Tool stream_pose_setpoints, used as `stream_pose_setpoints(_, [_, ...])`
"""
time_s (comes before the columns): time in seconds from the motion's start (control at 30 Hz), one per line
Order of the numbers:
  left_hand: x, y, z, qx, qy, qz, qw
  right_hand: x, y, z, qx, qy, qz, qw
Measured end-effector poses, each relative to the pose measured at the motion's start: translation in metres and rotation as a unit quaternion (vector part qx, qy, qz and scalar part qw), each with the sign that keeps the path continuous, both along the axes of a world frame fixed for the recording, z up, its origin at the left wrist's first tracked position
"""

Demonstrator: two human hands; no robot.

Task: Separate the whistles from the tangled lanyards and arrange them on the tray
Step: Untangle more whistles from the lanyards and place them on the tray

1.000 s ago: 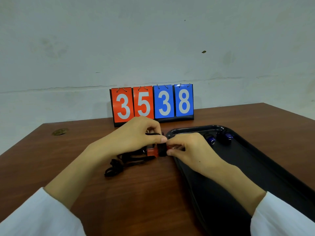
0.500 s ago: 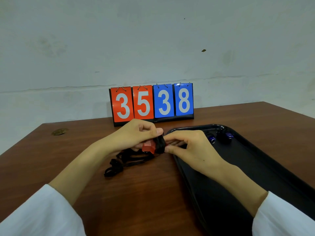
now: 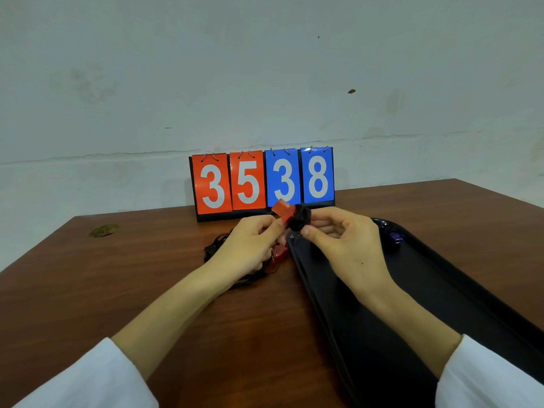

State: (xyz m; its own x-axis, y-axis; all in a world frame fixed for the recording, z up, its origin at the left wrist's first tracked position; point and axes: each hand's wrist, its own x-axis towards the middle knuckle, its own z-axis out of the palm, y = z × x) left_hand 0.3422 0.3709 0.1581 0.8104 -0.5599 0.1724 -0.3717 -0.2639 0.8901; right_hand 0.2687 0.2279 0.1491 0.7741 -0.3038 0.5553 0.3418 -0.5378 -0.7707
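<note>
A red and black whistle is held up above the table between both hands. My left hand pinches its red end, and my right hand pinches its black round end. Under my left hand a pile of tangled black lanyards lies on the table, with another red whistle showing at the hand's right edge. A black tray lies to the right, partly under my right arm. At its far end sits a blue whistle.
A flip scoreboard showing 35 and 38 stands at the back of the brown wooden table, against the wall. A small round inset is in the table's far left corner.
Both hands have lifted the red and black whistle up off the table, away from the lanyard pile. The second red whistle has come into sight under my left hand.
</note>
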Motion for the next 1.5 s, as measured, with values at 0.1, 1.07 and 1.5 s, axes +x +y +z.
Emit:
stream_pose_setpoints(0.1, [0.001, 0.000, -0.004, 0.050, -0.091, 0.038, 0.994, 0.001, -0.003, -0.001, 0.001, 0.013, -0.028, 1.000])
stream_pose_setpoints(1.07, [-0.001, 0.021, 0.035, 0.053, -0.044, 0.062, 0.996, -0.002, 0.003, -0.002, -0.197, 0.054, 0.116, 0.972])
stream_pose_setpoints(1.5, [-0.006, 0.014, 0.035, -0.200, 0.235, -0.011, 0.951, -0.008, 0.005, 0.013, 0.214, 0.104, 0.239, 0.942])
